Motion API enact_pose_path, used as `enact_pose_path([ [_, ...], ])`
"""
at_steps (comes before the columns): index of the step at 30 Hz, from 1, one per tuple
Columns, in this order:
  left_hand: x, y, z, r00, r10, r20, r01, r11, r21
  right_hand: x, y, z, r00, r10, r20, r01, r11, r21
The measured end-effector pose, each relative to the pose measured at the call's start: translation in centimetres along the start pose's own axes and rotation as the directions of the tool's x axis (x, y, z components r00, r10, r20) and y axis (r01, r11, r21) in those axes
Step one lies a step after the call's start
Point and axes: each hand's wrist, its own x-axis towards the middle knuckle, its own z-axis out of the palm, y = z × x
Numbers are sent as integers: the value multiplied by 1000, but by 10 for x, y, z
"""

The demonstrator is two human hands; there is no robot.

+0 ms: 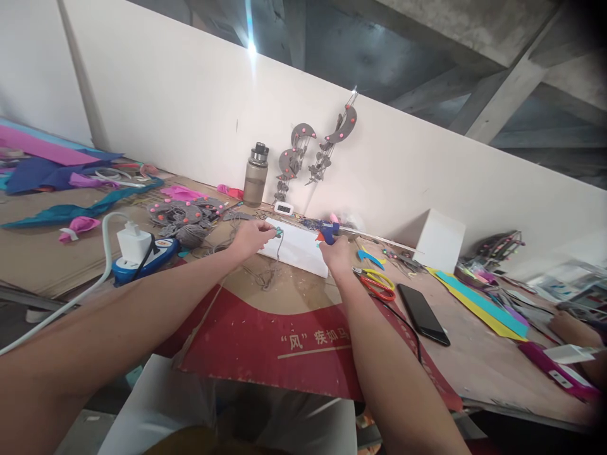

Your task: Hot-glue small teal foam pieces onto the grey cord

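Note:
My left hand (250, 237) reaches out over the table and pinches a small teal felt piece (279, 232) with a grey cord hanging from it, just above a white sheet (296, 249). My right hand (336, 253) grips a blue glue gun (327, 230) at the sheet's far right end. The gun's tip points left toward the teal piece. Both hands hover over the white sheet, which lies on brown cardboard with a red printed panel (279, 344) in front.
Left: a blue power strip with a white charger (137, 249), grey felt shapes with pink dots (183, 215), coloured felt sheets. A water bottle (255, 174) and hanging felt ornaments (313, 151) stand by the wall. Right: red and yellow scissors (377, 282), a black phone (423, 314), a white box (439, 240), another person's arm (576, 328).

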Motion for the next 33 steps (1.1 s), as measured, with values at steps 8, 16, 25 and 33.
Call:
enact_pose_path([
  [8,0,3,-3,997,-77,-21,77,997,-20,-20,-25,7,987,31,157,-87,927,364],
  [16,4,-3,-2,996,-75,-42,75,997,-16,-42,-47,10,952,-208,225,31,796,604],
  [25,6,-12,-3,994,-102,-47,98,991,-90,-49,-51,13,925,-287,248,90,800,593],
  [33,4,-12,-1,999,32,-31,-28,994,102,-54,-52,14,918,-341,202,218,860,461],
])
